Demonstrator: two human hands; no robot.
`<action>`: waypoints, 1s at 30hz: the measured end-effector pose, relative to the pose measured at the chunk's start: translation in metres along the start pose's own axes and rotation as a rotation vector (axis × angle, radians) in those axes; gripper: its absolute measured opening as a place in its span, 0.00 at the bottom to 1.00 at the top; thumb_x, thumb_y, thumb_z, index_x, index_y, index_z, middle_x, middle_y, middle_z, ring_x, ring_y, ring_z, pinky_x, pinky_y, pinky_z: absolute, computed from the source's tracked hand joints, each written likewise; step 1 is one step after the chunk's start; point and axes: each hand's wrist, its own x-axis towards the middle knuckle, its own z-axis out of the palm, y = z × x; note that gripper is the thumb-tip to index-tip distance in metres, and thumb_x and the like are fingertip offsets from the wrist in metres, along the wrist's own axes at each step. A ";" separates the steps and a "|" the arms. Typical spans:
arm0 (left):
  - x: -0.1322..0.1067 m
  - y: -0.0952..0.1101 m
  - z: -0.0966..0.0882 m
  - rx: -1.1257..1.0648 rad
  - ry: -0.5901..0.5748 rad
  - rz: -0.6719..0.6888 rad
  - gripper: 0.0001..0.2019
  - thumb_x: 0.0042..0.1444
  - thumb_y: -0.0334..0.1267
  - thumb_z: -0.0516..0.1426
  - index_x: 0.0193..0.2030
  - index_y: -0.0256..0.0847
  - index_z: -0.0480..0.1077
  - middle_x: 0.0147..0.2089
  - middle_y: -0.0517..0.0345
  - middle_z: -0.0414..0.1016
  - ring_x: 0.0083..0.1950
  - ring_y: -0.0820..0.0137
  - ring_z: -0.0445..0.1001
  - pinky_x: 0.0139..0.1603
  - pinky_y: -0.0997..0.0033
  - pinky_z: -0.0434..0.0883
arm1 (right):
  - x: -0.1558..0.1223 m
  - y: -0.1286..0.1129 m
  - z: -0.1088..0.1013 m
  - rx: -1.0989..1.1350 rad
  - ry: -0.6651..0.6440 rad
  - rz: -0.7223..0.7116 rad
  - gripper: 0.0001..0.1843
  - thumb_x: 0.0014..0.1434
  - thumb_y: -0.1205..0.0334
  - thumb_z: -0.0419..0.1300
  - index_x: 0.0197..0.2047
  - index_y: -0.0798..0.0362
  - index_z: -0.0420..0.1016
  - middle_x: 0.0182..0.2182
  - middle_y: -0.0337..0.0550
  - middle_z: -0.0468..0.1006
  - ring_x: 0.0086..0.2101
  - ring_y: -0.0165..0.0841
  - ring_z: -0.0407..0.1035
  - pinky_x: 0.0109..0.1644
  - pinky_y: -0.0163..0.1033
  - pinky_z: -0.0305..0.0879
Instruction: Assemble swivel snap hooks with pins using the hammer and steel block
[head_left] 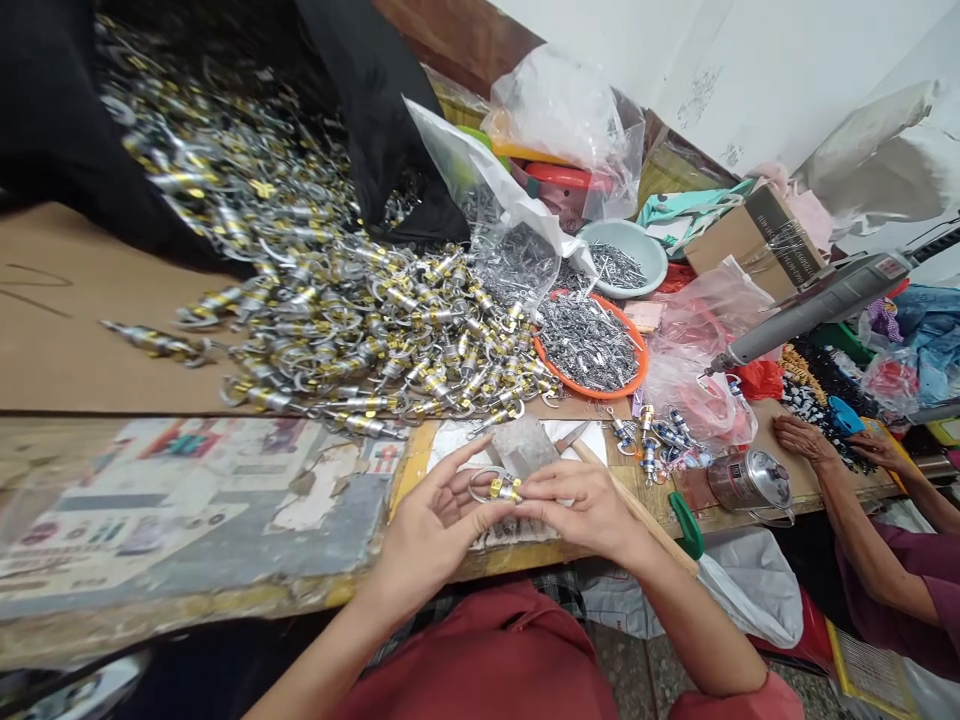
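Seen from a head-worn camera, a person's two bare hands meet over the front edge of a cluttered workbench (315, 575), holding a small silver-and-yellow metal fitting (505, 489) with a curved hook at its left end. The right hand (589, 502) pinches the fitting's right end between thumb and fingertips. The left hand (429, 525) is loosely cupped, its thumb pressed to the fitting and its forefinger extended. Just beyond the hands lies a gray block (525, 447). A large heap of similar fittings (375, 330) spills from black fabric (386, 120) across cardboard (82, 340) at upper left. Right of the heap stands an orange basin (643, 368) full of small silver metal parts. Farther right are an electric screwdriver (817, 308), a lidded metal mug (750, 482), and a co-worker's hands (806, 440) near dark material.
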 end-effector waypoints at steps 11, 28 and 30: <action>0.014 0.002 -0.008 0.034 -0.258 -0.080 0.34 0.46 0.37 0.59 0.60 0.41 0.50 0.34 0.59 0.68 0.35 0.68 0.74 0.40 0.65 0.73 | 0.100 0.115 -0.055 -0.670 0.133 0.440 0.13 0.61 0.59 0.55 0.47 0.56 0.68 0.44 0.45 0.71 0.41 0.34 0.68 0.44 0.44 0.68; 0.030 0.004 -0.015 -0.162 -0.364 -0.181 0.40 0.41 0.33 0.63 0.60 0.43 0.49 0.31 0.62 0.70 0.32 0.68 0.75 0.34 0.68 0.72 | 0.016 0.010 -0.007 -0.244 -0.172 0.004 0.06 0.59 0.68 0.56 0.35 0.54 0.74 0.30 0.41 0.76 0.32 0.29 0.69 0.37 0.33 0.65; 0.030 0.004 -0.015 -0.178 -0.363 -0.174 0.40 0.41 0.33 0.63 0.60 0.43 0.48 0.30 0.63 0.71 0.33 0.67 0.76 0.35 0.68 0.72 | 0.015 0.002 -0.004 -0.334 -0.239 -0.007 0.06 0.59 0.68 0.55 0.35 0.55 0.73 0.29 0.42 0.74 0.32 0.30 0.68 0.37 0.33 0.63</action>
